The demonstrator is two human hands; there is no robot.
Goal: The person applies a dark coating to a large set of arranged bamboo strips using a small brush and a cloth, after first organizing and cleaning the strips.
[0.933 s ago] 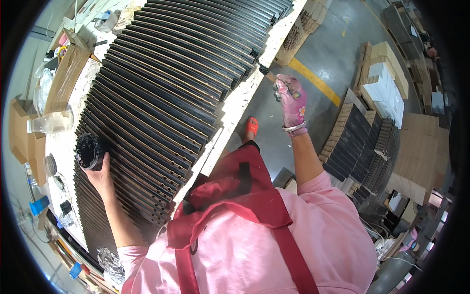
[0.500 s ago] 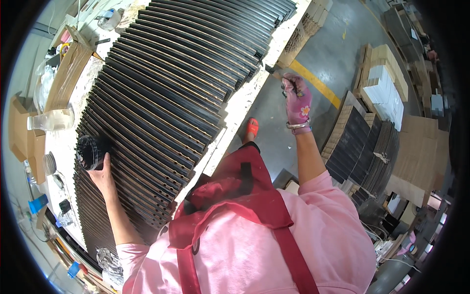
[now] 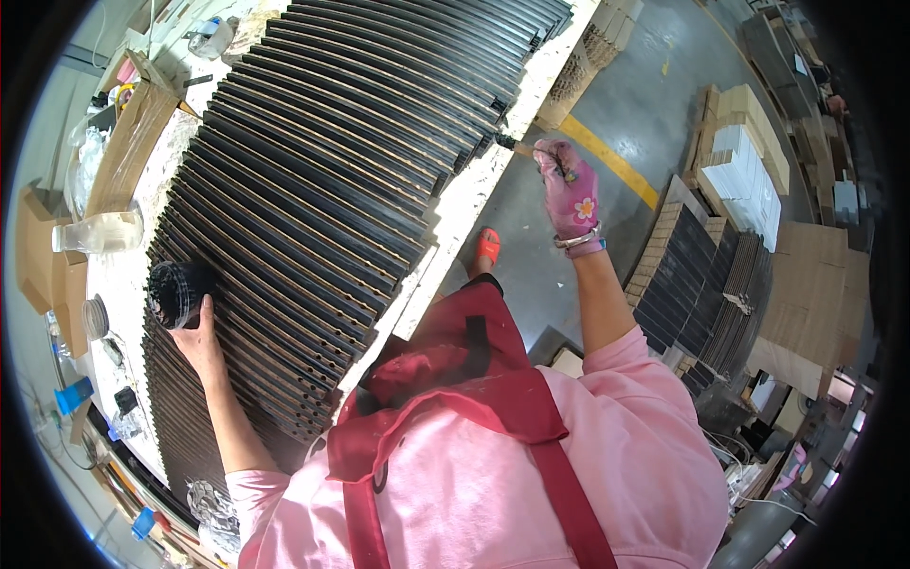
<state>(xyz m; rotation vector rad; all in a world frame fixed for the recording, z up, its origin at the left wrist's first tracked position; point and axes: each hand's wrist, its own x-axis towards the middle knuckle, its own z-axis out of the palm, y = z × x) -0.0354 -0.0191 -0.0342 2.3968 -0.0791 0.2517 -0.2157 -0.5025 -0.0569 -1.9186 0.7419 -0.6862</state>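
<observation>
Several long black panels (image 3: 332,190) with brown edges lie side by side across a white workbench (image 3: 469,194). My right hand (image 3: 567,190), in a pink flowered glove, is shut on a small paintbrush (image 3: 517,147) whose tip touches the panel ends at the bench's right edge. My left hand (image 3: 199,337) rests bare on the panels at the left and grips a round black-stained paint cup (image 3: 175,289). I wear a pink top and a dark red apron.
Stacks of black panels (image 3: 697,284) and cardboard sheets (image 3: 806,294) stand on the grey floor at right, beside a yellow floor line (image 3: 611,161). A cardboard box (image 3: 128,142), clear plastic cup (image 3: 90,232) and small containers crowd the bench's left side.
My right hand with the brush has moved slightly along the panel ends at the bench edge. My left hand and the cup have stayed put.
</observation>
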